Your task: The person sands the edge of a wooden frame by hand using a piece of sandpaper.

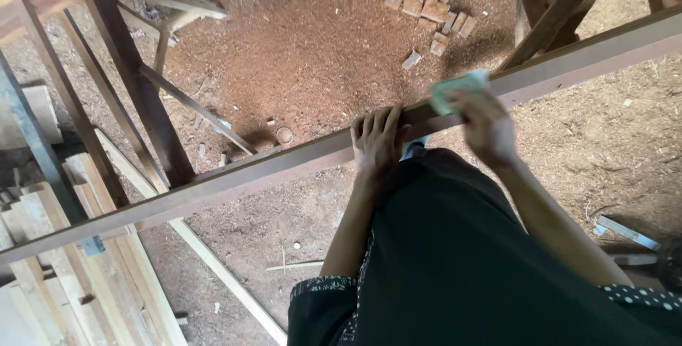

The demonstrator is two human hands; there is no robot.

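1. Sawdust-covered dirt floor (312, 40), reddish and grainy.
2. Long smooth brown wooden beam (234, 175), running diagonally across the view.
3. Left hand (378, 140) rests flat, fingers spread, on the beam.
4. Right hand (486, 124) pinches a pale green sandpaper piece (455, 90) against the beam.
5. Small wood offcuts (430, 12) lie well beyond.

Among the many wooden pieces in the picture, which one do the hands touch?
The long dark beam crossing the picture diagonally. The left hand rests on it and the right hand presses a pale green pad against it; the leaning battens and floor blocks lie untouched.
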